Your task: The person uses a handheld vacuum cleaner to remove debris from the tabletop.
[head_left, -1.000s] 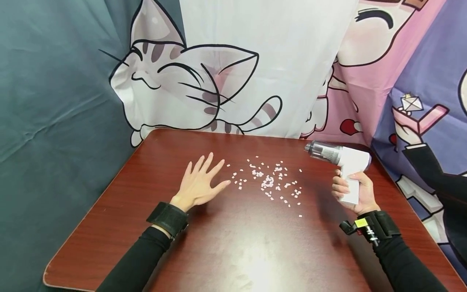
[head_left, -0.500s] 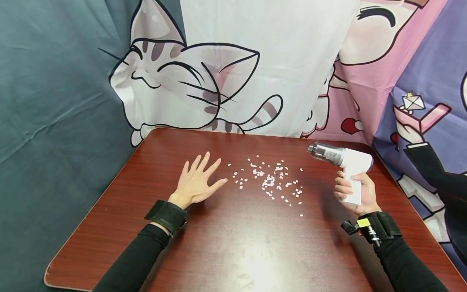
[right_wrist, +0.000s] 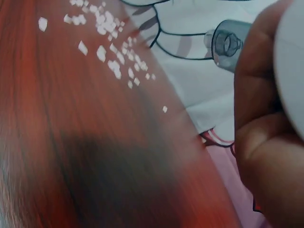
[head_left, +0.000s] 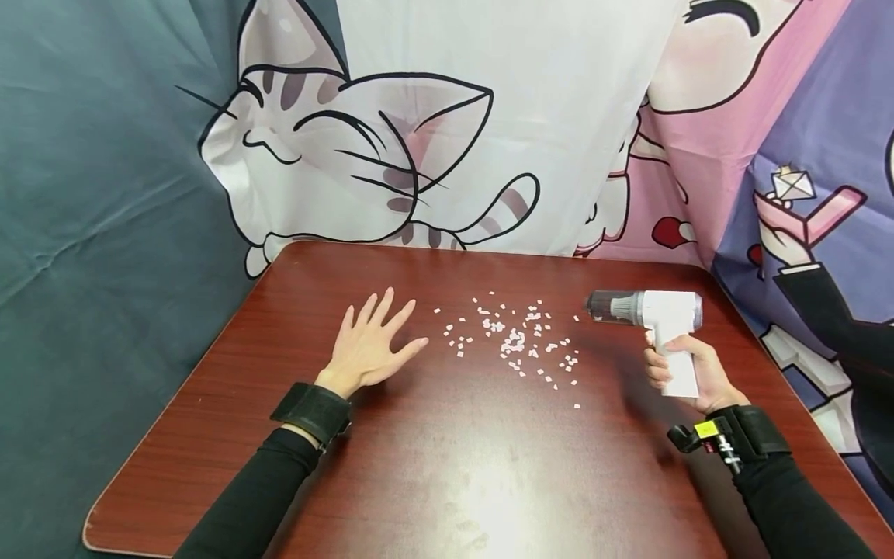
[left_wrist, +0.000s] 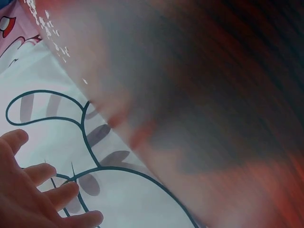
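My right hand (head_left: 698,373) grips the white handle of a handheld vacuum cleaner (head_left: 670,310) above the right side of the table. Its clear nozzle points left, toward many small white paper bits (head_left: 513,341) scattered on the wood. In the right wrist view the curled fingers (right_wrist: 259,104) wrap the handle, and part of the clear nozzle (right_wrist: 230,45) shows beyond them. My left hand (head_left: 366,341) hovers palm down left of the bits, its fingers spread, holding nothing. The left wrist view catches those spread fingers (left_wrist: 61,194) at its lower left.
A reddish-brown wooden table (head_left: 419,466) with rounded corners lies under both hands. Behind it hangs a cloth backdrop (head_left: 559,116) with a cartoon cat and other figures. A dark green curtain (head_left: 105,233) hangs at the left.
The vacuum cleaner in my right hand has tilted from nozzle-up to about level, and the hand has shifted slightly right. My left hand has drifted slightly left. The paper bits look the same.
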A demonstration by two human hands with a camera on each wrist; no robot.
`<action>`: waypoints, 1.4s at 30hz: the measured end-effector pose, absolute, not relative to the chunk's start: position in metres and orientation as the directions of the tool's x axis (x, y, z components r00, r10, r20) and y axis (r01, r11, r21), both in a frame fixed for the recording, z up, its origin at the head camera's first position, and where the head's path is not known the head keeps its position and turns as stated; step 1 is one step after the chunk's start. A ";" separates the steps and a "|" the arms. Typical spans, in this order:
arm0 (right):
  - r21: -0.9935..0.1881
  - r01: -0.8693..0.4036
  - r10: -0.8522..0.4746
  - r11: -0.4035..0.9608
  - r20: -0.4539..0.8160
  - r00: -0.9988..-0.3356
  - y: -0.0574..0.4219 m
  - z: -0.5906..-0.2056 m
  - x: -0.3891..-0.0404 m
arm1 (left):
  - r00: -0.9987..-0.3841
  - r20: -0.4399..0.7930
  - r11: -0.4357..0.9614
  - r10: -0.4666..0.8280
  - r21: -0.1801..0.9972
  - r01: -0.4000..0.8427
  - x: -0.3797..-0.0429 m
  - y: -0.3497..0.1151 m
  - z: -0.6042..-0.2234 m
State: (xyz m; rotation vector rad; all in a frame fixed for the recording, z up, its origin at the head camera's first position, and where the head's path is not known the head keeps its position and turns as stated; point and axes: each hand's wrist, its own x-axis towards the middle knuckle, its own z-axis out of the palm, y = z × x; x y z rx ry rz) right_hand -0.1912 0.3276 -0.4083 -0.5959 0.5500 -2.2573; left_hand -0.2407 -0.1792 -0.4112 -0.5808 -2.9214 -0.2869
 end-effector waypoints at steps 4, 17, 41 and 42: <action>-0.610 0.515 -0.730 -0.602 0.159 -0.665 0.332 -0.410 -0.192 | -0.914 0.178 0.905 0.366 0.162 0.394 -0.240 -0.180 -0.412; -0.697 0.520 -0.633 -0.494 -0.121 -0.764 0.327 -0.408 -0.209 | -0.921 0.178 0.910 0.347 0.174 0.377 -0.237 -0.187 -0.414; -0.747 0.552 -0.589 -0.371 -0.270 -0.761 0.305 -0.385 -0.238 | -0.931 0.174 0.922 0.320 0.168 0.348 -0.235 -0.197 -0.417; -0.754 0.550 -0.587 -0.359 -0.276 -0.761 0.303 -0.382 -0.240 | -0.931 0.176 0.922 0.321 0.168 0.350 -0.236 -0.197 -0.417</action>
